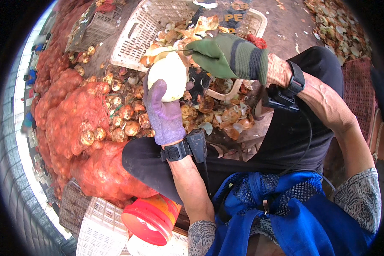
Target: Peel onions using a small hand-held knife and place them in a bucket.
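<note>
Daylight here is soft and even, so I get no hard shadows anywhere. The pale peeled round onion [168, 76] in my purple-gloved left hand [164, 113] is nearly blown out white. Middle of the frame is sharp enough. The fisheye bends everything toward the rim, the red mesh sacks of onions [72, 115] smear a bit, and the corners go black.

Knit gloves, smooth peeled onion, papery skins

The left hand [164, 113] wears matt purple cloth, the right hand [226, 55] matt green knit; the peeled onion [168, 77] looks smooth and faintly glossy, the mesh sacks [72, 111] coarse orange netting, the white crate [136, 34] perforated plastic, the red bucket [151, 217] glossy plastic.
</note>
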Action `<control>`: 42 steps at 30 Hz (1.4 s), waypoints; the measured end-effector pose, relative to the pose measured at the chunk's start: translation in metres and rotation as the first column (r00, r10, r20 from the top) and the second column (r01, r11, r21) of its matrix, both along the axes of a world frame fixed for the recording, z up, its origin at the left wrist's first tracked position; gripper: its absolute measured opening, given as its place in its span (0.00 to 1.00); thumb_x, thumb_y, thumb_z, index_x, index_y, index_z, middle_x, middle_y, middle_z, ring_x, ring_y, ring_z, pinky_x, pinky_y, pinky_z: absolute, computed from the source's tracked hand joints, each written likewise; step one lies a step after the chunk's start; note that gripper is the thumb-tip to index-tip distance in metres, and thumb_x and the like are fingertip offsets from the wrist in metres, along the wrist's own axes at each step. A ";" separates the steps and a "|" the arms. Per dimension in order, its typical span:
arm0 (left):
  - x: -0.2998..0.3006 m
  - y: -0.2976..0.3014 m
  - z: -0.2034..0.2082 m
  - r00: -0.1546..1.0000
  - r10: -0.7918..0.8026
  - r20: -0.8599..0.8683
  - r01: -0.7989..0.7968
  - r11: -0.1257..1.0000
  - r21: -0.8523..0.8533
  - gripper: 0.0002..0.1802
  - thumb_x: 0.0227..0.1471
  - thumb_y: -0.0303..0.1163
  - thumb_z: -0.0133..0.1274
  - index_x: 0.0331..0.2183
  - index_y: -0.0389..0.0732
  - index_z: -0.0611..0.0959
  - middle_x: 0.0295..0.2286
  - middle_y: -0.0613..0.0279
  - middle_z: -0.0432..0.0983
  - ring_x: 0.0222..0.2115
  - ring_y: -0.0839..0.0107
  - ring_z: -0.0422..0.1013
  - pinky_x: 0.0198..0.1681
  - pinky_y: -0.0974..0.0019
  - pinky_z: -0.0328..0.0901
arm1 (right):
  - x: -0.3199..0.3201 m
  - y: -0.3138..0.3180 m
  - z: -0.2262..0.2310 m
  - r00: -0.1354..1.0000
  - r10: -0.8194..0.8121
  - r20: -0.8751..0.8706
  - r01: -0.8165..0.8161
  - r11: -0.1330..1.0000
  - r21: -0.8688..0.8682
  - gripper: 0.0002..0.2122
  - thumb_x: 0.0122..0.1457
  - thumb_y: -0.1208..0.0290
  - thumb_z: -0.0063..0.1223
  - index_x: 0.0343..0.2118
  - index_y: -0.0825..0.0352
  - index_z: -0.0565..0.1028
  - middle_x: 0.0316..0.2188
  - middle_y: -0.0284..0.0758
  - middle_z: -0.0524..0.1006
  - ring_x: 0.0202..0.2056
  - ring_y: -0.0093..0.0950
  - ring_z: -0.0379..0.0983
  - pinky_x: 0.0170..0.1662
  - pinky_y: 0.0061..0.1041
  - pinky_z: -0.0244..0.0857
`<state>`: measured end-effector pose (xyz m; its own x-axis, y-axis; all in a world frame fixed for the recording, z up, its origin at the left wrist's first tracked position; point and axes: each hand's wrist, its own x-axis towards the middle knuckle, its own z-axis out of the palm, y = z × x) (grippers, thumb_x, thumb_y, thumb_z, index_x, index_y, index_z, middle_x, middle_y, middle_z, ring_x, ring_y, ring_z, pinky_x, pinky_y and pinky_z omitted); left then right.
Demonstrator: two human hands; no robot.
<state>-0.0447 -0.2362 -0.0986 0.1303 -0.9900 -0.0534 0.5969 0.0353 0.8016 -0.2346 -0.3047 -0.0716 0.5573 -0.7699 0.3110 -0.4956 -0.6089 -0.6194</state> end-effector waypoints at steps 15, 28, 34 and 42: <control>-0.014 0.002 0.021 0.942 -0.040 0.333 0.126 0.962 -0.241 0.45 0.36 0.41 0.63 0.54 0.32 0.64 0.47 0.45 0.67 0.44 0.51 0.69 0.40 0.42 0.71 | 0.009 -0.006 0.005 0.835 -0.338 0.434 -0.240 0.485 0.841 0.16 0.56 0.56 0.54 0.28 0.68 0.77 0.13 0.36 0.74 0.07 0.21 0.65 0.08 0.22 0.59; -0.030 -0.009 0.008 0.614 -0.308 -0.727 0.066 0.938 -0.341 0.42 0.42 0.57 0.55 0.55 0.45 0.66 0.55 0.49 0.58 0.55 0.42 0.55 0.52 0.31 0.57 | 0.007 -0.022 0.037 0.797 -0.275 0.538 -0.082 0.833 0.547 0.17 0.56 0.55 0.51 0.28 0.68 0.75 0.12 0.32 0.72 0.10 0.21 0.67 0.12 0.21 0.62; -0.037 -0.008 0.018 0.823 0.022 -0.568 -0.047 0.998 -0.029 0.45 0.42 0.66 0.48 0.55 0.46 0.66 0.56 0.49 0.58 0.55 0.38 0.54 0.55 0.32 0.51 | 0.003 -0.065 0.031 0.906 -0.283 0.314 0.146 0.906 0.397 0.21 0.57 0.48 0.48 0.28 0.66 0.74 0.11 0.31 0.70 0.10 0.21 0.67 0.11 0.21 0.60; -0.028 -0.010 0.015 0.926 -0.181 -0.331 0.089 0.958 -0.274 0.43 0.45 0.60 0.50 0.54 0.38 0.66 0.51 0.48 0.64 0.51 0.50 0.62 0.52 0.42 0.60 | 0.005 0.001 0.006 0.736 -0.171 0.655 -0.505 0.504 0.700 0.17 0.58 0.53 0.50 0.34 0.65 0.76 0.15 0.32 0.73 0.12 0.20 0.66 0.11 0.21 0.57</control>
<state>-0.0726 -0.2460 -0.0840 0.0129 -0.9836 0.1801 0.8495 0.1058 0.5168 -0.2298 -0.3040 -0.0652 0.6593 -0.7470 -0.0857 0.2219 0.3022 -0.9271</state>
